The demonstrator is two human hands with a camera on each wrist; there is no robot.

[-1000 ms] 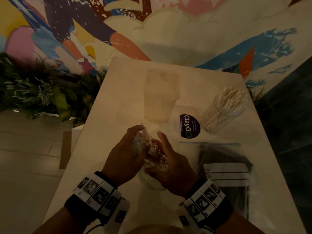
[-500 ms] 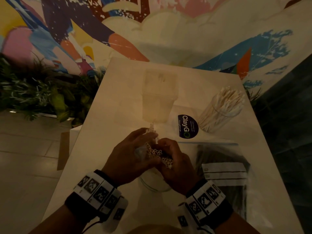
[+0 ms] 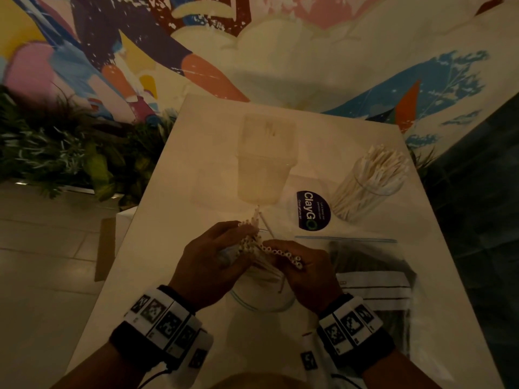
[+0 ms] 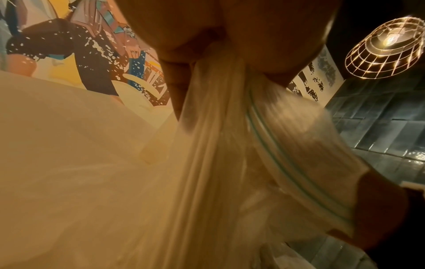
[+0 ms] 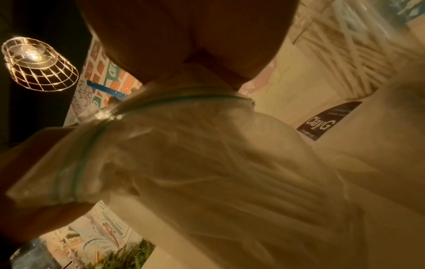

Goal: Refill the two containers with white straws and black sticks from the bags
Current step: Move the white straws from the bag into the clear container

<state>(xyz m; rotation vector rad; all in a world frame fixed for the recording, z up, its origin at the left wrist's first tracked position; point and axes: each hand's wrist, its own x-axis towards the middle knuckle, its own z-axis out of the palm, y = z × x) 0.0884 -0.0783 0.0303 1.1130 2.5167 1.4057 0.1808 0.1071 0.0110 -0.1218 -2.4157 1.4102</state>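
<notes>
On the white table [image 3: 168,262], both hands hold a bundle of white straws [image 3: 252,244] whose open ends fan out towards me. My left hand [image 3: 238,240] grips the bundle from the left, and my right hand [image 3: 283,252] curls round the ends on the right. A clear zip bag [image 3: 261,303] hangs open below the hands, and its zip edge [image 4: 264,145] wraps the straws [image 5: 207,163]. Just beyond stands a tall translucent square container [image 3: 266,161]. A zip bag of black sticks [image 3: 373,265] lies flat to the right.
A round clear container [image 3: 368,183] packed with white sticks stands at the back right. A dark ClayGo sticker [image 3: 313,210] lies between the containers. Plants [image 3: 70,155] border the table's left side, with a painted wall behind it. A dark tiled drop runs along the right edge.
The hands have shifted a little towards the tall container. The straw bundle has loosened and fanned out, with more ends showing and one straw pointing at the container's base.
</notes>
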